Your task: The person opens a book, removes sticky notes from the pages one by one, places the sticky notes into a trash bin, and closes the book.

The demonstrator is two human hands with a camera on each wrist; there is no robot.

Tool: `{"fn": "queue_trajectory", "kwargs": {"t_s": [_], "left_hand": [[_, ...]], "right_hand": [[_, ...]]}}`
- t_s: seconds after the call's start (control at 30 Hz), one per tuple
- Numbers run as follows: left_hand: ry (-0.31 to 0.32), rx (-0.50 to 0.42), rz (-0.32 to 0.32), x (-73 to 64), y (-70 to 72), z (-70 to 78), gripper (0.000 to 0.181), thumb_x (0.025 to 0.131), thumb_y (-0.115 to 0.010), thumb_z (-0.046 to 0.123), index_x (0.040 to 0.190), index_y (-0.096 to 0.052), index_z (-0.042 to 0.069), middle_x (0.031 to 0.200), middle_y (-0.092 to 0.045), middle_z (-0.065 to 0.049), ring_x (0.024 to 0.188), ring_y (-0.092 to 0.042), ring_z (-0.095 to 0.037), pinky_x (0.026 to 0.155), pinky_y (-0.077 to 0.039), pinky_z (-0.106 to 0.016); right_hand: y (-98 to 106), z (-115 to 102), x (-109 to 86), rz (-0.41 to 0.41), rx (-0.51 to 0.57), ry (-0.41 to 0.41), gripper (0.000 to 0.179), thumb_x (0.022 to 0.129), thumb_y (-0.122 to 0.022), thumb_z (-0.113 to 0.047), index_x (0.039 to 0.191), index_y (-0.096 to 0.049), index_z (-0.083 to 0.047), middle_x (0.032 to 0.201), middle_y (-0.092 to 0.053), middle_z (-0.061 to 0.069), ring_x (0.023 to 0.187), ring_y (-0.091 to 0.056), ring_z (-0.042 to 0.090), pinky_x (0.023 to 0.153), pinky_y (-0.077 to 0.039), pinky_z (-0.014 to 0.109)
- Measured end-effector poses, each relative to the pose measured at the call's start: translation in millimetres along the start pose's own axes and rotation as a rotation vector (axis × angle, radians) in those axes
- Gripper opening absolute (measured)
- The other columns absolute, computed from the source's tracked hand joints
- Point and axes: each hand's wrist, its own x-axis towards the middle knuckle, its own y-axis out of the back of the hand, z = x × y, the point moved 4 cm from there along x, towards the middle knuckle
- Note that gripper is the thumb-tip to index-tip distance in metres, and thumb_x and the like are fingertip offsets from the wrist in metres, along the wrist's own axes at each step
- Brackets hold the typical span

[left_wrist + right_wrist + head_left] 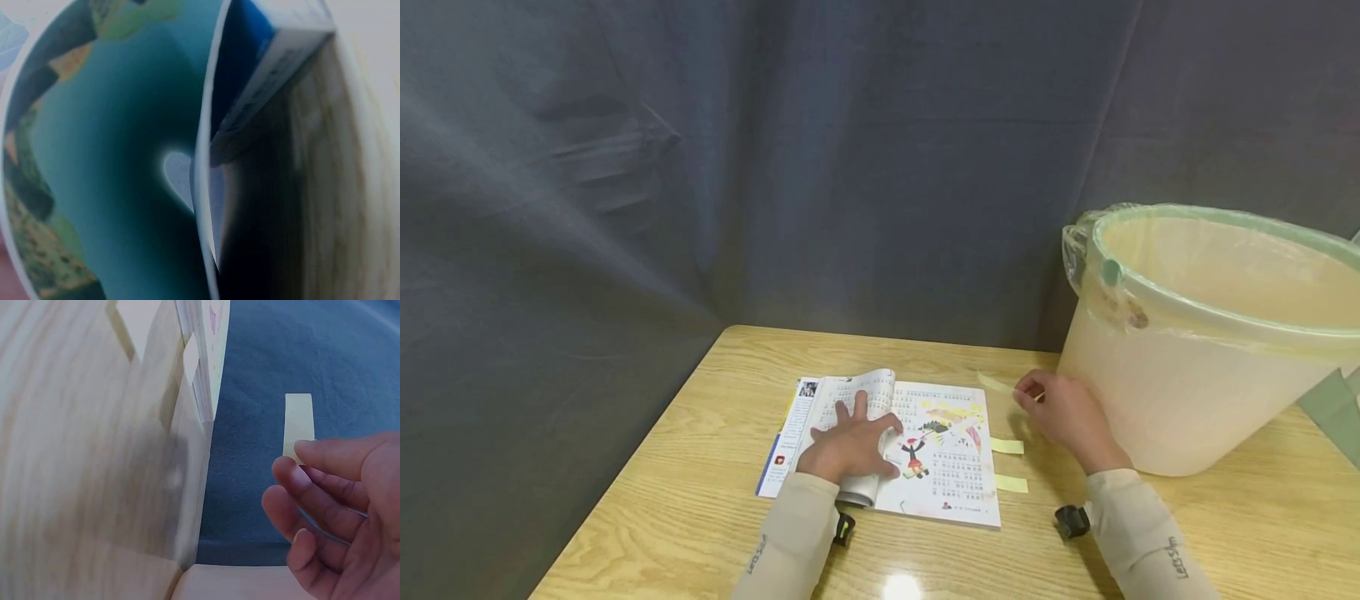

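An open book (951, 500) with printed text and coloured drawings lies on the wooden table. My left hand (848, 450) presses on its left-hand pages with fingers spread, and those pages bulge up near the spine. From the left wrist, a curled teal page (112, 162) fills much of the view and the hand is hidden. To the right of the book, my right hand (1067, 417) pinches a pale yellow paper strip (299, 422) by one end, between thumb and forefinger. Two similar strips, an upper tab (1007, 447) and a lower tab (1012, 483), stick out from the book's right edge.
A large pale bin (1180, 392) with a green rim and a clear plastic liner stands at the right, just beyond my right hand. Dark grey cloth (910, 183) hangs behind the table (685, 467) and down its left side.
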Motion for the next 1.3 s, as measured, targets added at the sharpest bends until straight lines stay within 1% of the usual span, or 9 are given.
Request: {"fn": "queue_trajectory", "kwargs": {"t_s": [0.47, 0.73, 0.87, 1.1, 1.3], "left_hand": [[-0.002, -0.007, 0.001, 2.0, -2.2, -2.2, 0.054, 0.076, -0.082, 0.041, 0.125, -0.059, 0.038, 0.158, -0.02, -0.015, 0.148, -0.014, -0.056, 0.098, -0.021, -0.088], [-0.006, -0.001, 0.004, 2.5, -1.9, -1.8, 0.055, 0.076, -0.082, 0.041, 0.125, -0.059, 0.039, 0.155, -0.023, -0.014, 0.147, -0.016, -0.055, 0.098, -0.022, -0.088], [-0.005, 0.002, 0.002, 3.2, -2.6, -2.2, 0.055, 0.076, -0.082, 0.041, 0.125, -0.059, 0.039, 0.155, -0.023, -0.014, 0.147, -0.016, -0.055, 0.098, -0.023, -0.088], [-0.007, 0.003, 0.003, 3.3, -1.6, -1.8, 0.054, 0.076, -0.082, 0.041, 0.124, -0.059, 0.039, 0.153, -0.024, -0.013, 0.147, -0.017, -0.055, 0.098, -0.023, -0.088], [-0.009, 0.014, 0.005, 3.4, -1.6, -2.1, 0.054, 0.075, -0.083, 0.041, 0.124, -0.059, 0.04, 0.15, -0.025, -0.013, 0.146, -0.019, -0.054, 0.097, -0.024, -0.088]], "right_hand": [[7, -8, -0.7, 0.035, -0.012, 0.044, 0.008, 0.091, -0.069, -0.02, 0.09, -0.07, -0.012, 0.084, -0.075, 0.006, 0.072, -0.066, 0.021, 0.063, -0.049, 0.038], [15, -17, -1.6, 0.068, -0.016, 0.071, 0.006, 0.09, -0.066, -0.017, 0.088, -0.069, -0.013, 0.08, -0.074, 0.004, 0.07, -0.066, 0.02, 0.06, -0.049, 0.036], [23, -26, -4.0, 0.078, -0.004, 0.071, 0.006, 0.09, -0.067, -0.017, 0.09, -0.07, -0.011, 0.08, -0.073, 0.004, 0.07, -0.064, 0.018, 0.061, -0.047, 0.033], [43, -50, -12.2, 0.111, 0.036, 0.097, 0.007, 0.092, -0.068, -0.018, 0.092, -0.069, -0.011, 0.082, -0.072, 0.003, 0.075, -0.065, 0.02, 0.067, -0.049, 0.035], [56, -64, -20.1, 0.15, 0.044, 0.109, 0.006, 0.092, -0.067, -0.019, 0.092, -0.069, -0.013, 0.08, -0.071, 0.001, 0.073, -0.064, 0.018, 0.065, -0.047, 0.032]]}}
